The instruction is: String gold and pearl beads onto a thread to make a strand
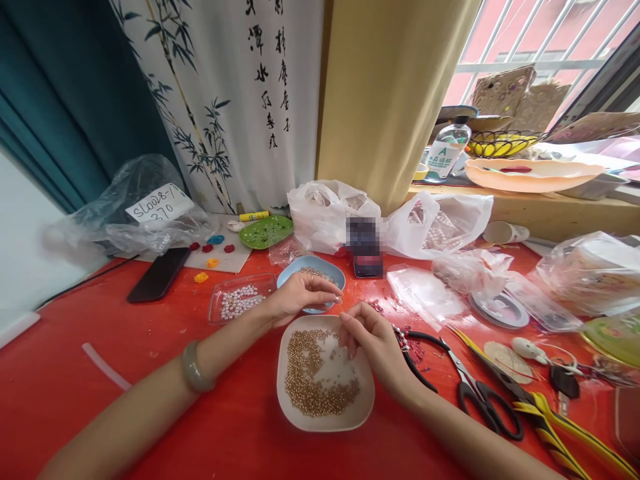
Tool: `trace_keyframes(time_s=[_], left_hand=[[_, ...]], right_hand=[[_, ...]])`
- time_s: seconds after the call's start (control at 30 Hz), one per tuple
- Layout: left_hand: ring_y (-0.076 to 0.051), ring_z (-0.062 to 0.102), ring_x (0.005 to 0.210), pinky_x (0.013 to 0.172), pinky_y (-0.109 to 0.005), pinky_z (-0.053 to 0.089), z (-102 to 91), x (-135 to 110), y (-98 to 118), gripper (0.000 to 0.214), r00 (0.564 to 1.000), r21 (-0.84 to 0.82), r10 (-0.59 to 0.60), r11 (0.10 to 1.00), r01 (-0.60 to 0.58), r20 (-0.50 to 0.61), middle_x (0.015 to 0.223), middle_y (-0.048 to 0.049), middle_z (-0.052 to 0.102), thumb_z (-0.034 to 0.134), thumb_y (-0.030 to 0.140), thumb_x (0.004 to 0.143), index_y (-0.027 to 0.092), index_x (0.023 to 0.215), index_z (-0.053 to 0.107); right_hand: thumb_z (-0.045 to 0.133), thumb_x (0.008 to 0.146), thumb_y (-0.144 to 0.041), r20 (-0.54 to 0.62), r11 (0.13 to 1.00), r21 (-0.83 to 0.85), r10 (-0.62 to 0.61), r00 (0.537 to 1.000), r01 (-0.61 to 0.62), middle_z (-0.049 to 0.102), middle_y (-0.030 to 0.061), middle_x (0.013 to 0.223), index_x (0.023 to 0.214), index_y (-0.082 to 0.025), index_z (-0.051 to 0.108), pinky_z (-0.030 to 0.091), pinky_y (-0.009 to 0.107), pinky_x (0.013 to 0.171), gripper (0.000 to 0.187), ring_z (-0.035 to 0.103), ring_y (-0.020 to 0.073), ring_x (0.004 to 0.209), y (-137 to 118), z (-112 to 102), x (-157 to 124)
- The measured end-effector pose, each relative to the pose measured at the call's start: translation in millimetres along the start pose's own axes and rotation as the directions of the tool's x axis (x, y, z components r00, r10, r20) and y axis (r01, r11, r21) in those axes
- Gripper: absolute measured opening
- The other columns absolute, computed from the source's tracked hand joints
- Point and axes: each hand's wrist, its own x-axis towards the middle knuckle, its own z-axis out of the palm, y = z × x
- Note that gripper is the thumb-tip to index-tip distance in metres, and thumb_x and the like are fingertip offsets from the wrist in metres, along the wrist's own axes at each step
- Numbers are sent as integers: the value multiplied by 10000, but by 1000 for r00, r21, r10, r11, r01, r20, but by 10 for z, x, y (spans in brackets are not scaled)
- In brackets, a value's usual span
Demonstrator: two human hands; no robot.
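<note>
My left hand [303, 293] is closed in a pinch above the far rim of a white square bowl [283, 373]. Something small and pale shows at its fingertips, too tiny to name. Close by on the right, my right hand [369, 328] also pinches, over the bowl's upper right side; a faint thin line seems to run between the two pinches. Many small gold beads [305, 373] cover much of the bowl's bottom. Partly behind my left hand stands a blue bowl [286, 268] with more beads. A clear tray [214, 308] of pearl-white beads [240, 301] lies left of it.
At right lie black-handled scissors [487, 403], yellow-handled pliers [540, 413], smaller black pliers [417, 363] and a key [561, 383]. A dark phone [157, 275] is at left. Plastic bags [333, 217] and a green leaf-shaped dish [267, 231] line the back.
</note>
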Motion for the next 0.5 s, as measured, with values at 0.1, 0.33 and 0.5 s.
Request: trace_keyframes(time_s=[0.1, 0.33, 0.5], left_hand=[[-99, 540, 666, 627, -228, 423, 13, -9, 7, 208, 999, 54, 25, 998, -26, 25, 723, -22, 611, 709, 209, 575, 142, 764, 653], [-106, 522, 639, 604, -231, 415, 44, -46, 60, 133, 995, 140, 84, 986, -91, 55, 695, -24, 597, 671, 256, 617, 138, 674, 649], [-107, 513, 672, 608, -225, 416, 53, -85, 149, 111, 989, 163, 139, 976, -144, 41, 736, -17, 587, 640, 264, 648, 161, 686, 655]], right_hand=[[495, 805, -345, -1, 1000, -11, 3, 1000, -3, 514, -50, 497, 643, -184, 425, 320, 205, 423, 238, 421, 70, 395, 8, 0, 10], [516, 781, -355, 32, 999, 16, 33, 999, -34, 534, -51, 513, 720, -180, 472, 331, 202, 413, 191, 434, 69, 386, 13, -24, 39], [487, 800, -320, 100, 1000, -17, -20, 995, 22, 578, -18, 601, 894, -185, 519, 409, 238, 521, 168, 518, 100, 508, -126, -78, 65]])
